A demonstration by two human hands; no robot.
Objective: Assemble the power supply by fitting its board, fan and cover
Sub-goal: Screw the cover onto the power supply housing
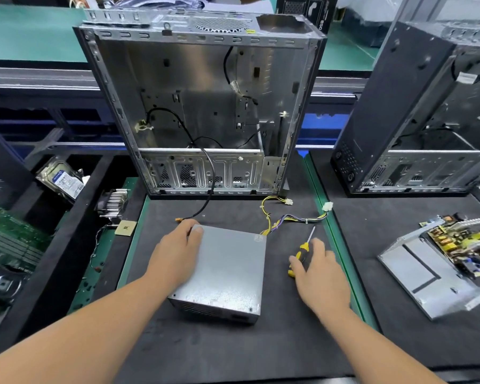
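Note:
A closed grey metal power supply box (225, 273) lies on the black mat (233, 350) in front of me, its cover on top. A bundle of yellow and purple wires (291, 218) runs out of its far right corner. My left hand (175, 250) rests on the box's left edge, thumb on the top face. My right hand (320, 275) lies over the yellow and black handle of a screwdriver (302, 249) on the mat to the right of the box; its metal shaft points away from me.
An open, empty computer case (203, 106) stands upright behind the box, with a black cable hanging out. A second case (416, 120) stands at the right, and an open power supply with a bare board (455, 253) lies below it. At the left lie a hard drive (63, 180), heatsink (114, 202) and CPU (125, 228).

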